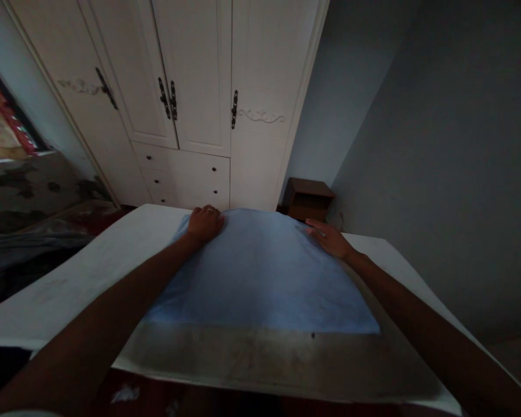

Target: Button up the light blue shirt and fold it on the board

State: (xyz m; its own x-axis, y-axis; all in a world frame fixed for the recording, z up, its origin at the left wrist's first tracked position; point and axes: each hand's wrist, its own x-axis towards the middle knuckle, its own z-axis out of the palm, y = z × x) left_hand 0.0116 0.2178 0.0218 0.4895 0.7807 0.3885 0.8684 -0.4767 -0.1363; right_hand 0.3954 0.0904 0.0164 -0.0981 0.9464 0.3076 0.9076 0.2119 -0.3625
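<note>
A light blue cloth (260, 278) lies spread flat on a white table (87, 272). My left hand (205, 222) rests on the cloth's far left corner with its fingers curled down over the edge. My right hand (329, 236) lies flat on the far right part of the cloth, fingers stretched out and together. Both arms reach across the table from the near side. Whether the left fingers grip the cloth or only press on it does not show clearly.
A white wardrobe (200, 87) with dark handles and drawers stands behind the table. A small brown bedside cabinet (308, 198) sits to its right by the grey wall. Dark bedding (26, 231) lies at the left. The table's near edge (264, 359) is stained grey.
</note>
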